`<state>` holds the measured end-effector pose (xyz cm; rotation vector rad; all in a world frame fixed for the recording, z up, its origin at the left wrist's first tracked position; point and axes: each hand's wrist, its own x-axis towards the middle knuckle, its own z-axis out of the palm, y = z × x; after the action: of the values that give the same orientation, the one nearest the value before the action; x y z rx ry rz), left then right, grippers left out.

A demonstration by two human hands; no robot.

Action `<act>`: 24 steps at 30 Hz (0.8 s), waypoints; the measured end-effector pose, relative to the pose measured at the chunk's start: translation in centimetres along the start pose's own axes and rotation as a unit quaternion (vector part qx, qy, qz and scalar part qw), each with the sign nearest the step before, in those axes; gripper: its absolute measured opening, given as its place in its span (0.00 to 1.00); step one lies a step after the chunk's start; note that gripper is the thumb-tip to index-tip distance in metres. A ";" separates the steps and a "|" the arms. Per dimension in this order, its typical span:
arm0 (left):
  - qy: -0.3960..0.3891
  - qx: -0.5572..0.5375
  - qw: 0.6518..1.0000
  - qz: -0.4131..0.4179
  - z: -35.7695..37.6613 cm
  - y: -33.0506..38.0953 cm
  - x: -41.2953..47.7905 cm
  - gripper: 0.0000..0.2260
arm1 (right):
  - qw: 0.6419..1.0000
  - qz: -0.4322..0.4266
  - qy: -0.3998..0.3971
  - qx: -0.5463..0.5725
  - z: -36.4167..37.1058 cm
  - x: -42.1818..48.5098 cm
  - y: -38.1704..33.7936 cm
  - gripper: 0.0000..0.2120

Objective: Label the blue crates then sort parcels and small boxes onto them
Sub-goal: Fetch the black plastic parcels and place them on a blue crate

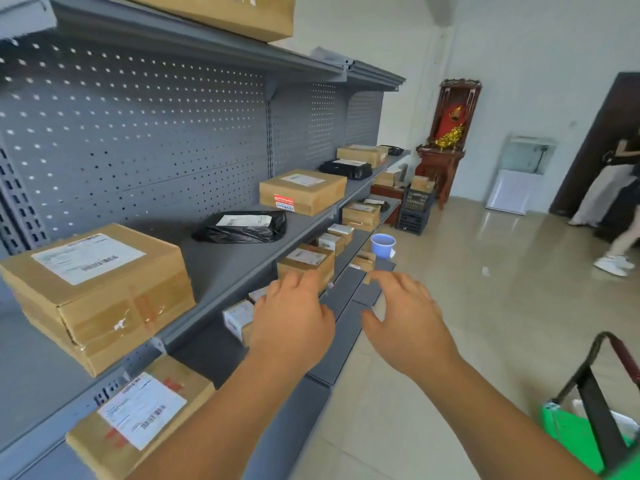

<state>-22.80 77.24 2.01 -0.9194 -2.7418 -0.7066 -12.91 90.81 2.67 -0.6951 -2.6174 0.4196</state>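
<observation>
Both hands are empty: the left hand [292,317] is spread palm down with loose fingers above a small white-labelled box [239,318] on the lower shelf [343,317], and the right hand [408,317] is just as open, hovering beside that shelf's front edge over the floor. Neither grip touches anything that I can make out.

Going left to right, the middle shelf [228,268] carries a large taped carton [100,289], a black plastic parcel [240,226] and a square carton with a red sticker [301,194]. Below, a labelled carton [138,417] lies near the left, with more small boxes [306,263] beyond the hands. No blue crate is clearly visible; a dark crate [415,209] stands far along the floor, near a blue cup [382,244].

The step seems to be picking up a small box. It would go best with the left hand lowered squarely over the box, fingers on opposite sides, and the right hand supporting underneath as it clears the shelf lip.

Shipping labels with barcodes show on most parcels, but their print is too blurred to read.
</observation>
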 end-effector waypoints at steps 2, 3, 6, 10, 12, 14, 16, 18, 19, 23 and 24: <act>-0.002 -0.001 1.000 0.014 0.7 0.0 3.3 0.18 | 1.000 0.014 0.003 -0.010 0.2 2.9 0.7 0.27; -0.005 0.001 1.000 0.021 1.2 0.0 4.8 0.19 | 1.000 0.020 0.005 -0.016 0.3 4.3 1.1 0.28; -0.018 0.014 0.999 0.035 2.8 0.3 8.9 0.20 | 0.999 0.037 0.008 -0.024 0.9 7.5 2.6 0.29; -0.030 0.015 0.998 0.052 5.3 0.8 13.0 0.22 | 0.998 0.058 0.008 -0.012 2.2 11.1 4.8 0.28; -0.030 0.021 0.998 0.051 6.4 1.2 15.0 0.22 | 0.998 0.065 0.012 -0.003 3.1 13.3 6.2 0.27; -0.023 0.027 0.998 0.046 7.4 1.5 17.2 0.20 | 0.998 0.060 0.015 0.004 4.1 15.5 7.4 0.26; -0.014 0.037 0.998 0.042 8.3 1.9 19.4 0.17 | 0.999 0.050 0.011 0.012 5.0 17.9 8.6 0.26; -0.011 0.046 0.999 0.026 9.2 2.3 21.8 0.19 | 0.999 0.035 0.001 0.018 5.9 20.7 9.8 0.27; -0.010 0.052 0.999 0.013 9.6 2.4 23.0 0.20 | 0.999 0.025 -0.005 0.021 6.3 22.1 10.4 0.26; 0.004 0.073 0.996 -0.047 10.8 2.9 26.9 0.21 | 0.998 -0.025 -0.033 0.045 7.3 27.9 11.8 0.25; 0.007 0.077 0.995 -0.062 11.1 3.0 27.7 0.22 | 0.997 -0.036 -0.039 0.054 7.4 29.3 12.1 0.25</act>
<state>-43.12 99.29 1.71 -0.7147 -2.8140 -0.5081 -34.70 114.87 0.34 -0.5567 -2.6609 0.5729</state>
